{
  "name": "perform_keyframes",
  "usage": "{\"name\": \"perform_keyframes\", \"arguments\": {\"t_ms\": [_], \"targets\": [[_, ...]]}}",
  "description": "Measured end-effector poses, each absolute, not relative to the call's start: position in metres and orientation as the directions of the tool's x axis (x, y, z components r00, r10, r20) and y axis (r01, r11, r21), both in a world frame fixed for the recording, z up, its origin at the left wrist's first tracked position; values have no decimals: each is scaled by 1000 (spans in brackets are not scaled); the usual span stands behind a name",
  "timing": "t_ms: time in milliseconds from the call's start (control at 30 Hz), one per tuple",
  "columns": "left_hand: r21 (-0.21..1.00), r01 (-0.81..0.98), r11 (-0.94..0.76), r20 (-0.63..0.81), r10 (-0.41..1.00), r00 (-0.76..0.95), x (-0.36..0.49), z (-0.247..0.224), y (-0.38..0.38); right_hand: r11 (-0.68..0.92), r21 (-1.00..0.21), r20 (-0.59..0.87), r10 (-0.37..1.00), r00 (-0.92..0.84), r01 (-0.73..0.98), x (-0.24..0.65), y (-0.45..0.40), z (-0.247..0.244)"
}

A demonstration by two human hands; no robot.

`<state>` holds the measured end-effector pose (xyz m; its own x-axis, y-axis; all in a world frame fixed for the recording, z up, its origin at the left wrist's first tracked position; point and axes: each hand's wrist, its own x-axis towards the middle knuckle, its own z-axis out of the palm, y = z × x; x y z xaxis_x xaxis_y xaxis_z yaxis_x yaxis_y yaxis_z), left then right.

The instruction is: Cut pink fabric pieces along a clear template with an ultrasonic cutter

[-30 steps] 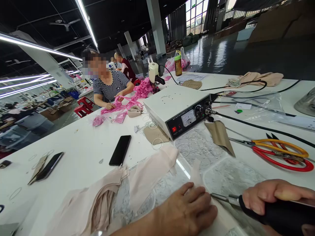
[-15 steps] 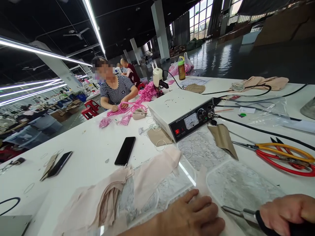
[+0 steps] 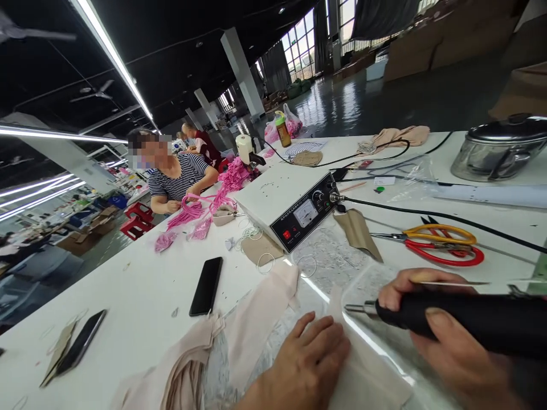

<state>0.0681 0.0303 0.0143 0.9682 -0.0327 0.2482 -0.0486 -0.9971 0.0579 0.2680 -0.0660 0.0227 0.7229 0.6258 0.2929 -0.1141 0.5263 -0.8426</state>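
My left hand [image 3: 310,353] rests flat, fingers stretched out, on a beige fabric piece [image 3: 363,370] over a clear template sheet [image 3: 318,250]. My right hand [image 3: 448,324] is wrapped around a black handheld cutter [image 3: 470,319] with a slim metal tip. The tip points left, just right of the fabric's upper end; whether it touches anything, I cannot tell. A thin pointed metal strip [image 3: 453,283] shows beside my right fingers, its kind unclear. Another beige piece [image 3: 260,313] lies left of my left hand, with a stack of beige pieces [image 3: 183,364] further left.
A control box [image 3: 305,213] with a dial and lit red switch stands ahead. Orange-and-red-handled scissors [image 3: 444,245], a black cable [image 3: 427,212] and a lidded glass pot [image 3: 499,151] are rightward. Two phones [image 3: 205,286] lie left. A person in stripes [image 3: 183,176] handles pink cords across the table.
My right hand has raised and turned the cutter, so its tip now points left, level with the sheet's middle. My left hand stays on the fabric. The view has swung right.
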Motion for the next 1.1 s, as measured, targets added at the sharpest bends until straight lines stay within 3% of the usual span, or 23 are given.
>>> {"name": "perform_keyframes", "arguments": {"t_ms": [267, 633, 1100], "targets": [[44, -15, -999, 295, -2, 956, 68, 2, 33, 506, -861, 387, 716, 581, -51, 267, -52, 5], [140, 82, -987, 57, 90, 994, 68, 9, 34, 521, -853, 391, 686, 613, -40, 265, -52, 1], [191, 46, -981, 66, 60, 996, 70, 11, 35, 553, -830, 377, 651, 659, -71, 264, -49, 11]]}}
